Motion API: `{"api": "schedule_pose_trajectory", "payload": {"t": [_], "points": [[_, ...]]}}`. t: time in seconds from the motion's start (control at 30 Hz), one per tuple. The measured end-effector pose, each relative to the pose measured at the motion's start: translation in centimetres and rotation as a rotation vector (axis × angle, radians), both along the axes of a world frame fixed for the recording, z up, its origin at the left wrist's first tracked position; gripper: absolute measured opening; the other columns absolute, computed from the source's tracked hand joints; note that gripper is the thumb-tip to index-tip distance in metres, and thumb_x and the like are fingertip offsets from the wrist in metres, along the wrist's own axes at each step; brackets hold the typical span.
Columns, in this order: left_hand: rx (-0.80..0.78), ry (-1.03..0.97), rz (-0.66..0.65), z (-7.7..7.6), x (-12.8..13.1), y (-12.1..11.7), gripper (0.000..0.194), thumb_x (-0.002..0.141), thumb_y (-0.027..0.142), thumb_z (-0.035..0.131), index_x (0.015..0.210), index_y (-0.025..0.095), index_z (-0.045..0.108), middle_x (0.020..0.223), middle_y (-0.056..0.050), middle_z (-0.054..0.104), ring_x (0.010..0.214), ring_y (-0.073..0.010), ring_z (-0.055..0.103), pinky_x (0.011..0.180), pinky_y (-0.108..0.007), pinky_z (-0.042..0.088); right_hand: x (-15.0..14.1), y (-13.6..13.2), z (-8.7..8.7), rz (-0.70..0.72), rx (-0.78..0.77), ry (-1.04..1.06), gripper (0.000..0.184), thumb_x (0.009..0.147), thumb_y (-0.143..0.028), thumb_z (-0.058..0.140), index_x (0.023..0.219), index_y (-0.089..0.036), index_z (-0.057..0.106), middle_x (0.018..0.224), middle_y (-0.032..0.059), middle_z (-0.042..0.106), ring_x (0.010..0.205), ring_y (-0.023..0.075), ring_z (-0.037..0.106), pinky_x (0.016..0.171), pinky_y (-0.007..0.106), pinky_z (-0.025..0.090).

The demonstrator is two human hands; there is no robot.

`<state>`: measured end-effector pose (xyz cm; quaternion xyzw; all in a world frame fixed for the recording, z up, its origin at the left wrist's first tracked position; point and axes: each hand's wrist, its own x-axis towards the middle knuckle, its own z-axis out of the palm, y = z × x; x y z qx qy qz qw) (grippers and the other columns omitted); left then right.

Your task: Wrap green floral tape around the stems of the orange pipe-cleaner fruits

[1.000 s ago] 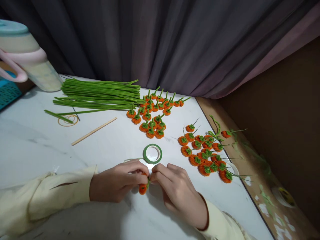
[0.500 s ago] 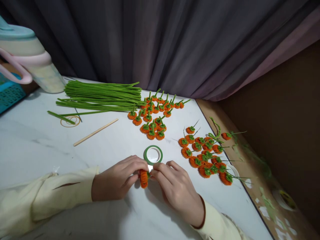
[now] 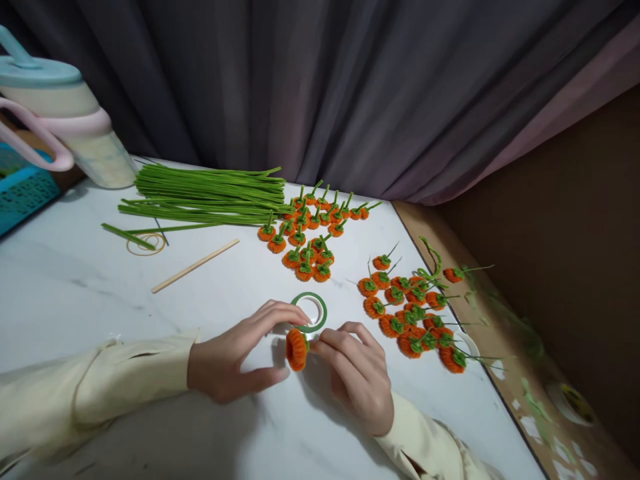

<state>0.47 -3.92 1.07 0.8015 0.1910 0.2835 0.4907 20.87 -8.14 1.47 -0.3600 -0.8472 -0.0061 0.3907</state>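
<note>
My right hand [image 3: 353, 373] pinches the green stem of an orange pipe-cleaner persimmon [image 3: 297, 350], which is tilted with its hollow side facing left. Beside it, my left hand [image 3: 245, 353] has thumb and fingers spread around the orange body; whether a fingertip touches it I cannot tell. A roll of green tape [image 3: 324, 319] lies flat on the table just behind the hands. Farther back, several finished-looking persimmons [image 3: 305, 270] with thick green stems stand in a cluster. Another group of persimmons [image 3: 393, 325] with thin stems sits to the right.
A bundle of green pipe cleaners [image 3: 210, 193] lies at the back, near a wooden stick [image 3: 195, 267] and rubber bands [image 3: 145, 245]. At the left stand a tumbler [image 3: 100, 147] and a blue basket [image 3: 27, 193]. Paper scraps [image 3: 531, 428] lie beyond the right table edge.
My left fingers have opened and come away from the persimmon. The persimmon has turned slightly and shifted a little right, with my right hand still at its stem.
</note>
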Motion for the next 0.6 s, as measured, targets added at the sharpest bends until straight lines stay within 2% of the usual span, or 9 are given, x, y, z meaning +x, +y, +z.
{"api": "schedule_pose_trajectory", "payload": {"t": [0.1, 0.17, 0.27, 0.37, 0.6], "points": [[-0.144, 0.15, 0.048, -0.1, 0.2, 0.5, 0.026, 0.086, 0.026, 0.052, 0.111, 0.019, 0.049, 0.104, -0.007, 0.057, 0.092, -0.0179, 0.05, 0.081, -0.03, 0.041, 0.1, 0.3, -1.0, 0.029, 0.034, 0.054, 0.024, 0.087, -0.002, 0.04, 0.099, -0.011, 0.058, 0.082, 0.0102, 0.065, 0.071, 0.0153, 0.058, 0.064, 0.031, 0.045], [-0.147, 0.196, 0.079, -0.4, 0.3, 0.5, 0.019, 0.086, 0.025, 0.052, 0.103, 0.018, 0.053, 0.095, -0.004, 0.058, 0.081, -0.0148, 0.051, 0.075, -0.026, 0.041, 0.0, 0.5, -1.6, 0.007, 0.022, 0.092, 0.021, 0.086, -0.005, 0.045, 0.101, -0.012, 0.058, 0.084, 0.0105, 0.064, 0.075, 0.0161, 0.058, 0.064, 0.03, 0.047], [-0.074, 0.141, 0.1, -0.6, 0.3, 0.3, 0.016, 0.085, 0.02, 0.052, 0.101, 0.017, 0.054, 0.097, -0.006, 0.058, 0.085, -0.0155, 0.052, 0.078, -0.026, 0.042, 0.0, 0.6, -1.9, -0.036, -0.027, 0.121, 0.016, 0.086, -0.01, 0.052, 0.1, -0.013, 0.058, 0.084, 0.0097, 0.063, 0.076, 0.0164, 0.057, 0.064, 0.028, 0.049], [-0.023, 0.091, 0.097, -0.7, 0.3, 0.2, 0.017, 0.085, 0.017, 0.051, 0.102, 0.018, 0.053, 0.099, -0.007, 0.057, 0.091, -0.0168, 0.053, 0.081, -0.028, 0.042, 0.0, 0.7, -1.9, -0.009, -0.041, 0.105, 0.014, 0.086, -0.01, 0.05, 0.097, -0.014, 0.057, 0.082, 0.009, 0.062, 0.073, 0.0159, 0.056, 0.063, 0.029, 0.049], [-0.015, 0.095, 0.092, -0.5, 0.3, 0.3, 0.015, 0.085, 0.017, 0.052, 0.099, 0.018, 0.052, 0.095, -0.006, 0.057, 0.086, -0.016, 0.053, 0.076, -0.027, 0.043, 0.1, 0.8, -1.9, 0.032, -0.023, 0.096, 0.014, 0.087, -0.008, 0.047, 0.094, -0.014, 0.057, 0.081, 0.0084, 0.063, 0.072, 0.0153, 0.055, 0.064, 0.03, 0.046]]}}
